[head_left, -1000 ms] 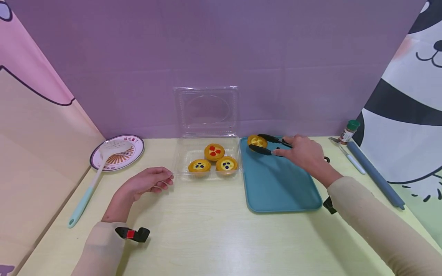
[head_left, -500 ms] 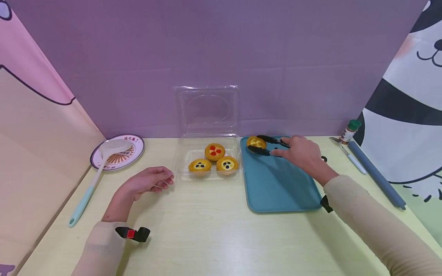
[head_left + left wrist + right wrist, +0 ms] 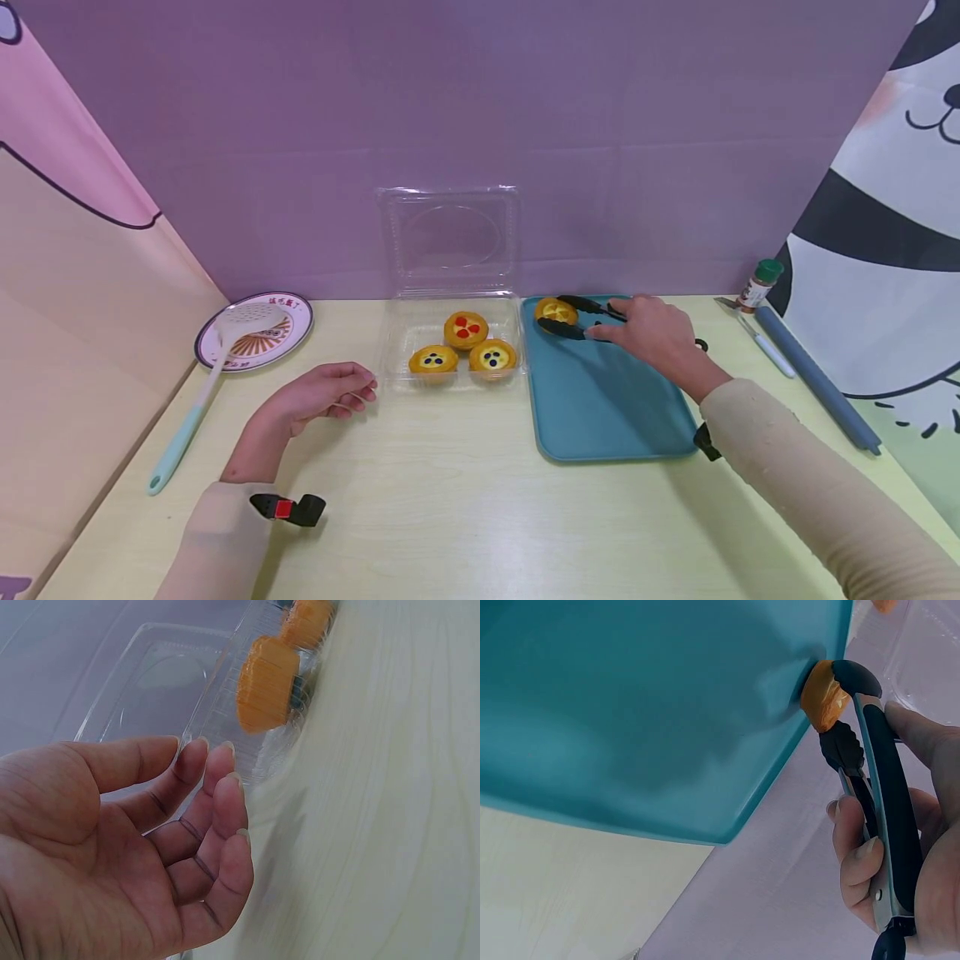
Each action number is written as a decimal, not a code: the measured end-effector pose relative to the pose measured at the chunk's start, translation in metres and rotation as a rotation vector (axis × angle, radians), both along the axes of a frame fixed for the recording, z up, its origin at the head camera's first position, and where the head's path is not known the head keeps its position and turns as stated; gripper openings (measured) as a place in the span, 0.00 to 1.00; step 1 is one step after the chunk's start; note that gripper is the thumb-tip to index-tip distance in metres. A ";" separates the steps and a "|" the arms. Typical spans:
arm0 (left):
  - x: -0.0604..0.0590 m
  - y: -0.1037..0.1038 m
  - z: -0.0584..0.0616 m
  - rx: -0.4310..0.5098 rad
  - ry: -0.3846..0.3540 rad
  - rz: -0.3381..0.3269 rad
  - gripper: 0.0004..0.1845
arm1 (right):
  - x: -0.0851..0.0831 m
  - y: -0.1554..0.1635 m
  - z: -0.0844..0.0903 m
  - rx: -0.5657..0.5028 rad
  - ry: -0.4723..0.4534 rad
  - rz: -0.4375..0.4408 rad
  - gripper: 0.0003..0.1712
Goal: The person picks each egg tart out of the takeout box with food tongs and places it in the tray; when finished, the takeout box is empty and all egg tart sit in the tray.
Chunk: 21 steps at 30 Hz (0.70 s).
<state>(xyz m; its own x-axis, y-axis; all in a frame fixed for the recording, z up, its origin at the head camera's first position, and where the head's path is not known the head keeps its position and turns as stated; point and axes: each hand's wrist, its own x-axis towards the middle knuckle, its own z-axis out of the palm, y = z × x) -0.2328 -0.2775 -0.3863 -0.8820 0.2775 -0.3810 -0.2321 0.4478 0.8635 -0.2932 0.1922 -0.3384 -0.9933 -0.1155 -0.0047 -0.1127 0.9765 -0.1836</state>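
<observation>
My right hand (image 3: pixel 652 333) grips black tongs (image 3: pixel 889 795), whose tips lie on either side of an egg tart (image 3: pixel 557 311) at the far left corner of the blue tray (image 3: pixel 615 408). In the right wrist view that tart (image 3: pixel 823 696) sits between the tong heads, close to the tray's surface. My left hand (image 3: pixel 326 393) hovers with loosely bent fingers and holds nothing, just left of a clear plastic box (image 3: pixel 397 333) with its lid raised. Inside the box are a tart with red pieces (image 3: pixel 466 331) and two tarts with dark dots (image 3: pixel 433 360).
At the left, a skimmer (image 3: pixel 198 408) with a pale green handle leans on a patterned plate (image 3: pixel 300 333). Along the right edge lie a light-handled knife (image 3: pixel 772 357) and a blue-grey rod (image 3: pixel 817 379), near a green-capped jar (image 3: pixel 759 286). A purple backdrop (image 3: pixel 450 100) rises behind the table.
My right hand, with the tongs and the egg tart between their tips, has shifted slightly left along the tray. The left hand stays where it was.
</observation>
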 end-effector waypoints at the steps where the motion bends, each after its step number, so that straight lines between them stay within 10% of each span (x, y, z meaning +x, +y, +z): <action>1: 0.000 0.000 0.000 0.000 -0.001 0.002 0.20 | 0.000 0.000 0.000 0.002 -0.003 0.000 0.47; 21: -0.001 0.000 0.000 -0.002 -0.009 0.008 0.20 | -0.003 -0.006 0.003 0.009 -0.034 -0.020 0.48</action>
<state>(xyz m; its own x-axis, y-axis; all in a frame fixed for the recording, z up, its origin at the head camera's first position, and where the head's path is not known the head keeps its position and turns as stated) -0.2342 -0.2780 -0.3859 -0.8806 0.2696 -0.3897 -0.2435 0.4479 0.8603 -0.2958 0.1866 -0.3357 -0.9947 -0.0956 -0.0391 -0.0872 0.9801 -0.1782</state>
